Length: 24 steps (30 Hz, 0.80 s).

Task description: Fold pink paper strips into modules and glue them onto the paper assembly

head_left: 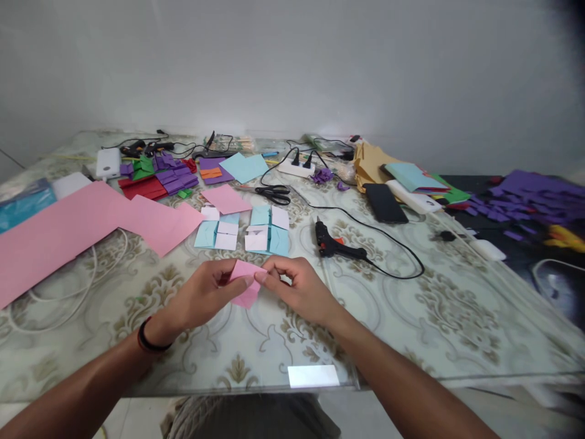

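Between my two hands, just above the patterned tabletop, is a small piece of pink paper [245, 296] with a crease across it. My left hand [212, 289] pinches its left side, thumb on top. The thumb and fingertips of my right hand [295, 283] close on its upper right corner. Just beyond lie two folded blue and white paper pieces [266, 230], side by side. A pink square [227, 198] rests over the top of the left one. Larger pink sheets [86, 213] spread out to the left.
A black glue gun [338, 244] lies right of my hands, its cord curving round. Black-handled scissors [274, 194] and a white power strip [296, 167] are farther back. A dark phone [386, 203] lies at the right, purple paper strips [525, 201] beyond. White cable [86, 292] loops at left.
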Each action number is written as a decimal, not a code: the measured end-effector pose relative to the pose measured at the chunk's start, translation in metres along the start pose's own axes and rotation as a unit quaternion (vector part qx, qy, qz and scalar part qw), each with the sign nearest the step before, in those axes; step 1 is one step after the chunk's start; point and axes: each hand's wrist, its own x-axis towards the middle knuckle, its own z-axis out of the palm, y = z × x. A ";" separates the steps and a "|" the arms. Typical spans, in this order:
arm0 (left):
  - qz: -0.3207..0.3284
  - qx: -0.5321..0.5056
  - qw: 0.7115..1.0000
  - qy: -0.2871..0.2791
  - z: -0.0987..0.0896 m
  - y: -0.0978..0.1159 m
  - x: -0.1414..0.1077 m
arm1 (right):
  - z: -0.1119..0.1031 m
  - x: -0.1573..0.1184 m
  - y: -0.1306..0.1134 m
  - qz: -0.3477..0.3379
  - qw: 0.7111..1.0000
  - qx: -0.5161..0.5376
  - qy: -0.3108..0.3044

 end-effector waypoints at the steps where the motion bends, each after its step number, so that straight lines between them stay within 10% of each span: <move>1: -0.008 -0.005 1.000 -0.004 0.000 0.000 0.000 | 0.000 0.000 0.000 0.000 1.000 -0.004 0.001; 24: -0.029 -0.015 0.999 0.039 -0.003 -0.001 0.000 | -0.005 0.002 0.002 -0.012 0.998 -0.020 0.062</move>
